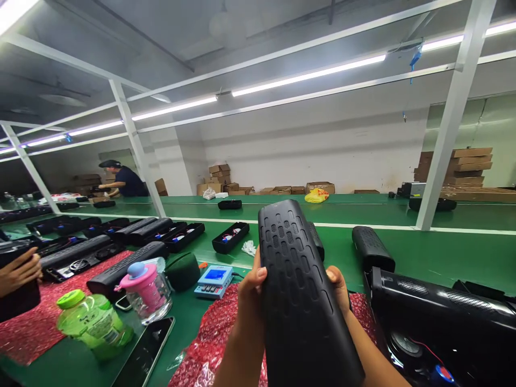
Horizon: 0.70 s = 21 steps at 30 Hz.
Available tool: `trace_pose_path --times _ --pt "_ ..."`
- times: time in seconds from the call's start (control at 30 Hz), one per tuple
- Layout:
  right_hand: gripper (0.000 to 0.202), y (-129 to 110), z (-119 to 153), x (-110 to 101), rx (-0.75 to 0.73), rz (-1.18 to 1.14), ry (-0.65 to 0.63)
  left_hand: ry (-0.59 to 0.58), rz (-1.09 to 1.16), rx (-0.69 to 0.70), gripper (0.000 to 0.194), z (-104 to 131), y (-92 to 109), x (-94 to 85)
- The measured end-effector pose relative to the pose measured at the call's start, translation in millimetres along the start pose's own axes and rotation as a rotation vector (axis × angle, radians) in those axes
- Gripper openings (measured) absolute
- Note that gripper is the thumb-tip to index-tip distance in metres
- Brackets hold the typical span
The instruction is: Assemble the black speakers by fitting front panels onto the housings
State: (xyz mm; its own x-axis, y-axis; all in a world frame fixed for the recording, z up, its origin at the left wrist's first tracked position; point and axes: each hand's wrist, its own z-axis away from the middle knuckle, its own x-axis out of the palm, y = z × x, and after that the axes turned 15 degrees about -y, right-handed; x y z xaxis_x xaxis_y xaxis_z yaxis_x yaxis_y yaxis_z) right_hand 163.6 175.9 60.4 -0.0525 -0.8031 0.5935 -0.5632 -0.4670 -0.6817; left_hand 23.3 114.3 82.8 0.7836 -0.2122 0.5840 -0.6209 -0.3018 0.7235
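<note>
A long black speaker housing (pixel 300 301) with rows of slot-shaped dimples is held up in front of me, tilted with its far end raised. My left hand (pixel 250 301) grips its left side, the thumb along the edge. On the opposite side my right hand (pixel 339 287) is closed round it, thumb showing at the edge and the other fingers hidden behind. Beneath it lies red bubble wrap (pixel 213 333). Just left of my hands sits a light-blue device with a small screen (pixel 216 280).
Left stand a green bottle (pixel 94 322), a pink-topped clear bottle (pixel 147 290) and a phone (pixel 145 352). Several open black housings (pixel 230 236) line the green bench. Glossy black housings (pixel 439 301) sit at right. A co-worker's hand (pixel 22 271) shows at left; another person (pixel 127 180) works farther back.
</note>
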Motion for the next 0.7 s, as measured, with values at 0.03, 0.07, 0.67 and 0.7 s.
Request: trace_pose_path --times 0.03,0.07,0.67,0.7 --pt "0.054 -1.5 0.4 2.4 -0.005 -0.003 0.003 -0.013 0.025 -0.027 0.033 0.8 0.8 3.5" --pt "0.055 -2.6 0.8 5.2 -0.009 -0.005 0.010 -0.026 0.052 -0.070 0.032 1.6 1.6 6.4" --pt "0.076 7.4 7.8 50.4 -0.150 0.101 0.239 -0.314 0.216 -0.290 0.054 -20.0 -23.2 -53.9" --pt "0.075 7.2 7.7 50.5 -0.151 0.101 0.245 -0.313 0.224 -0.299 0.055 -20.0 -23.4 -54.3"
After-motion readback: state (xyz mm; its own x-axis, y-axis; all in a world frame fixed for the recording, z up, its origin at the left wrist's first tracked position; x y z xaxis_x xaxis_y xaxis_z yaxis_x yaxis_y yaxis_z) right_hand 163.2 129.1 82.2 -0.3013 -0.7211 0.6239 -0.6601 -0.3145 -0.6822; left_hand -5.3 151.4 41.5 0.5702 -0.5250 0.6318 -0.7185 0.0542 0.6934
